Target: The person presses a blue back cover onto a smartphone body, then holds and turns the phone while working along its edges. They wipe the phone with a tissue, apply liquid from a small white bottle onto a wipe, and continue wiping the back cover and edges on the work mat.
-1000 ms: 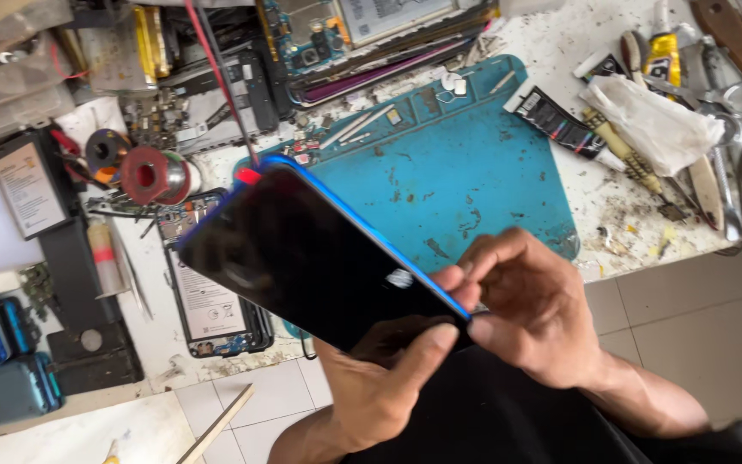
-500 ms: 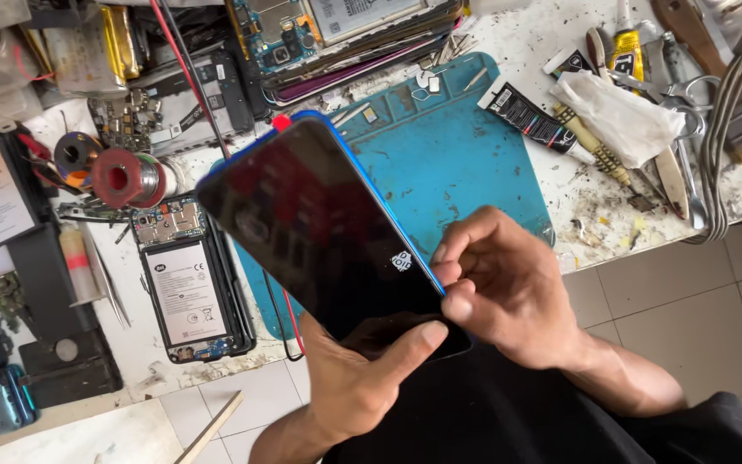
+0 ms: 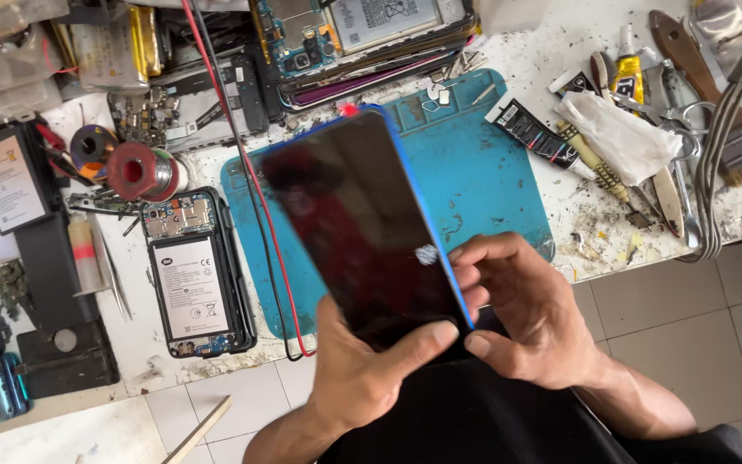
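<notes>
From the head camera, the phone (image 3: 362, 228) now stands steeper than half a second ago, its top pointing up the bench over the blue mat (image 3: 483, 163). The left hand (image 3: 362, 378) grips its lower end, thumb across the glass. The right hand (image 3: 526, 309) pinches the lower right edge. The opened phone (image 3: 191, 275) lies left, the mat's right part bare.
</notes>
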Demonstrator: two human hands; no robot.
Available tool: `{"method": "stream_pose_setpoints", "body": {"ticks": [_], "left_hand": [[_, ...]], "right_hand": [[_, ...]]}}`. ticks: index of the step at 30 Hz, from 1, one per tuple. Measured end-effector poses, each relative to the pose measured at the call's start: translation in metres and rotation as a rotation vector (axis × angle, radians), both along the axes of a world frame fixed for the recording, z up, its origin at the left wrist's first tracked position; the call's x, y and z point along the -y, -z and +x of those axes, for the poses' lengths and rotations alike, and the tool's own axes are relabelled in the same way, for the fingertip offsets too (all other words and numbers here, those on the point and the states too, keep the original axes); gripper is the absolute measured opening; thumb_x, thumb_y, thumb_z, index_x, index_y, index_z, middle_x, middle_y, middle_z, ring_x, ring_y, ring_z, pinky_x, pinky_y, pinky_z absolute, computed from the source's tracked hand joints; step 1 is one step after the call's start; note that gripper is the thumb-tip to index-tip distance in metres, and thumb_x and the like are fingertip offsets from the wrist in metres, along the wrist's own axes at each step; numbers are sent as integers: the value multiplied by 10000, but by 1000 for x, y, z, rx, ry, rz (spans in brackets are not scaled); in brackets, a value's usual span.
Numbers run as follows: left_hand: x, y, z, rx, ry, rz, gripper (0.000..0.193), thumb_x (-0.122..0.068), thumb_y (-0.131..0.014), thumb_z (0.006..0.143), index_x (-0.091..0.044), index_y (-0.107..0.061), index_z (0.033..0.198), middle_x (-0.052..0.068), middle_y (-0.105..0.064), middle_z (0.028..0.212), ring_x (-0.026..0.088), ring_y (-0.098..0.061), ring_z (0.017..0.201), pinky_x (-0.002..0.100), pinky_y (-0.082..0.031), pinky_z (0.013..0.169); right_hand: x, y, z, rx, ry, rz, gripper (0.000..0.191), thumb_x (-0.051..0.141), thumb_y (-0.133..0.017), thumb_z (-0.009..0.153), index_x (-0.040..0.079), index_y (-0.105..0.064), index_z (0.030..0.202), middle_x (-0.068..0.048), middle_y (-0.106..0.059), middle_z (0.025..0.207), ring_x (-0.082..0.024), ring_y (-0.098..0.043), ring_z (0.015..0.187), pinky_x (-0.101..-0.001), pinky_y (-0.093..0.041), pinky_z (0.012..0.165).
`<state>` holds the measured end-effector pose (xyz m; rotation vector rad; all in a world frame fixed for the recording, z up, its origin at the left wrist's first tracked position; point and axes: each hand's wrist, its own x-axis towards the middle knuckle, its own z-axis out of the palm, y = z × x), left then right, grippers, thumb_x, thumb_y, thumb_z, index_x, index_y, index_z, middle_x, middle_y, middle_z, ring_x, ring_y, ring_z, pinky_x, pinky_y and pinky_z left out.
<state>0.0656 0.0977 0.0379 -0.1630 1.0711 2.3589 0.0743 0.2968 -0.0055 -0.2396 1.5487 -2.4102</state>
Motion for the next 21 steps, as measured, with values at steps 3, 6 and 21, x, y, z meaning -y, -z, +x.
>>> {"method": "stream_pose_setpoints", "body": {"ticks": [3, 6, 21], "left_hand": [[0, 3, 4, -130, 90, -202, 448, 81, -746, 915, 72, -610, 1341, 201, -723, 1237, 283, -718, 1125, 418, -601, 1018], [2, 3, 4, -210, 110, -281, 399, 82, -761, 944, 88, -641, 1325, 200, -731, 1197, 263, -712, 1082, 405, -600, 971], [17, -6, 6, -89, 104, -41, 461, 24, -763, 920, 62, -609, 1353, 186, -736, 1262, 250, -732, 1150, 400, -613, 1041]], "right_hand": [[0, -2, -10, 69, 119, 71, 624, -5, -772, 801, 7, -480, 1353, -61, -584, 1192, -68, -494, 821, -246, -487, 808], [1, 0, -13, 26, 129, -90, 538, 18, -690, 844, 29, -458, 1329, -94, -622, 1188, -141, -611, 1041, -285, -547, 822], [0, -1, -4, -147, -137, 65, 738, 171, -790, 908, -2, -350, 1475, -125, -483, 1394, -254, -551, 1305, -400, -446, 1121]]}}
